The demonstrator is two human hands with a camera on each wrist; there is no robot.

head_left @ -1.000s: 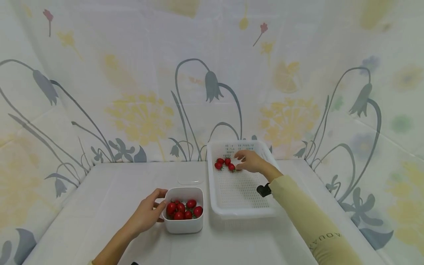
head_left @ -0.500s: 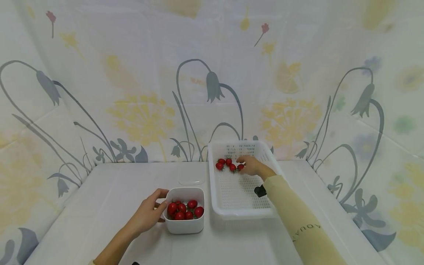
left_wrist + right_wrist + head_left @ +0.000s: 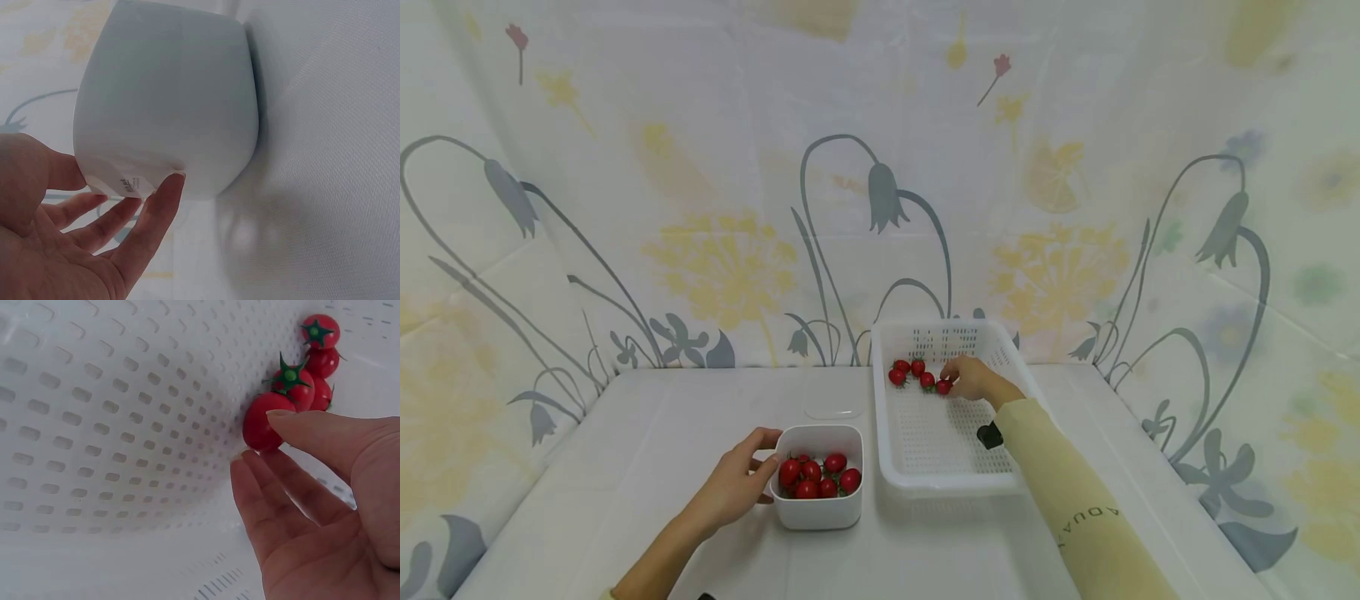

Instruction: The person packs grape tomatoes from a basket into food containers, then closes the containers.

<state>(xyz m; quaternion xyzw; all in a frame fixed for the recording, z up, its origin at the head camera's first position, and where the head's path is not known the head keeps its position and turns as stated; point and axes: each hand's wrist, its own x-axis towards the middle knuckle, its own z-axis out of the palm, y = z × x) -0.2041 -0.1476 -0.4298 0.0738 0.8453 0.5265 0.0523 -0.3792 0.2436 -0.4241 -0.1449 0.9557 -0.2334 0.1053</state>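
Observation:
My right hand point(image 3: 973, 379) is inside the white basket point(image 3: 886, 433). Its thumb and fingers pinch a cherry tomato point(image 3: 265, 422) low over the perforated floor. Just beyond it, other cherry tomatoes point(image 3: 294, 384) with green calyxes sit close together, seen also near the basket's left side in the head view. With thumb and fingertips, my left hand point(image 3: 737, 479) holds the left side of a small white container point(image 3: 818, 514), which stands upright on the table. Several cherry tomatoes point(image 3: 808, 472) lie in that container; its outer wall point(image 3: 169, 94) fills much of the left wrist view.
A clear flat lid-like piece point(image 3: 833, 406) lies behind the container, left of the basket. Everything stands on a white-covered table point(image 3: 700, 408). A flower-printed cloth point(image 3: 730, 167) rises behind and at both sides.
My right hand has shifted slightly right, then come down onto the rightmost tomato, which its fingers now pinch. The left hand and the container stay in place.

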